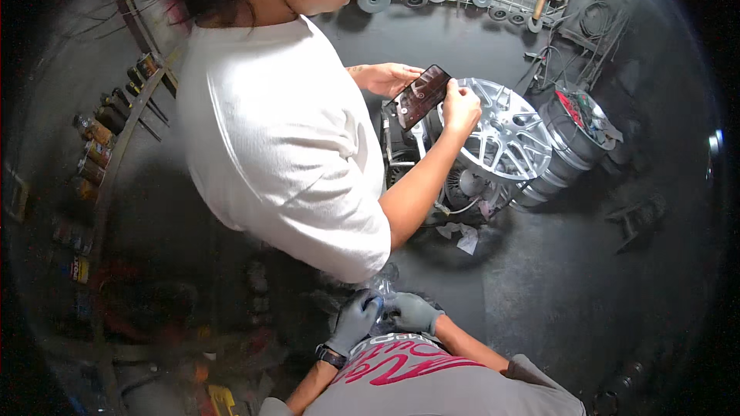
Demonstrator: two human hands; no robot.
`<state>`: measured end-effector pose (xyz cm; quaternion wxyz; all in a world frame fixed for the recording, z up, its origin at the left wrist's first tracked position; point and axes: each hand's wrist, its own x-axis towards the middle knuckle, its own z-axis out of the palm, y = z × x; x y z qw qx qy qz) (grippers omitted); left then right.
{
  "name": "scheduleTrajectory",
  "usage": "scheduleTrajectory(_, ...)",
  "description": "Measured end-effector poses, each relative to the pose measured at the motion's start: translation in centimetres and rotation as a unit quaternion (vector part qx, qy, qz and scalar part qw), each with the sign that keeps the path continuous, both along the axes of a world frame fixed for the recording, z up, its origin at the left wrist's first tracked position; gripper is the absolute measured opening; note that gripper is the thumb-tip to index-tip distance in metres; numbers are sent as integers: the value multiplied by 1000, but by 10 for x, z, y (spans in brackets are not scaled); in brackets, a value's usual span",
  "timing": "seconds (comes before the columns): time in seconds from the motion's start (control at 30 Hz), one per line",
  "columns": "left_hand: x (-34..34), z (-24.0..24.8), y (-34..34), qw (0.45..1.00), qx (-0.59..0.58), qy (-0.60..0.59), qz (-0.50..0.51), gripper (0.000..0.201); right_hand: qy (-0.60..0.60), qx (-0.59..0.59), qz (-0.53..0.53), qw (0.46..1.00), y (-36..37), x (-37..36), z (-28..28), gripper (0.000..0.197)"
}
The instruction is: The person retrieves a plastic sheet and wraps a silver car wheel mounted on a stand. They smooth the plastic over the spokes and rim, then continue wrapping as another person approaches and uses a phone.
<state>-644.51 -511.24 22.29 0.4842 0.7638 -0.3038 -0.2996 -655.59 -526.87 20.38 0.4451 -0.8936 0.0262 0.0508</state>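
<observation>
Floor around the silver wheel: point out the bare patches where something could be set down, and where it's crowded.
Bare dark floor lies right of the gloved hands, below the silver wheel. Crowded: paper scraps under the wheel, the stacked rims beside it, and the cluttered left side with bottles.

Both forearms come up from the bottom edge and meet close in front of the chest. Left hand (354, 322) is in a grey glove with a dark watch at the wrist, fingers curled up and inward, tips pointing toward the other hand. Right hand (414, 313) is gloved the same, fingers bent and closed in a loose grip, its fingertips just about touching the left ones. Bare forearms, elbows tucked low.
</observation>
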Motion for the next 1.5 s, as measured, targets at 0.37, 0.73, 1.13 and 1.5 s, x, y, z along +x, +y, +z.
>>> scheduleTrajectory(0.37, -14, -18, -48, 995, -61, -40, -65, 21, 40, -31, -57, 997, -34, -36, 4, 25)
scheduleTrajectory(0.73, -36, -4, -97, 993, -44, -54, -92, 24, 22, -36, -70, 997, -81, -66, -7, 22)
scheduleTrajectory(1.13, -47, 2, -120, 988, -25, -65, -137, 24, 40, -61, -101, 992, -94, -79, -4, 25)
scheduleTrajectory(1.5, -43, 2, -120, 951, 5, -90, -295, 28, 30, -25, -270, 962, -39, -107, -19, 28)
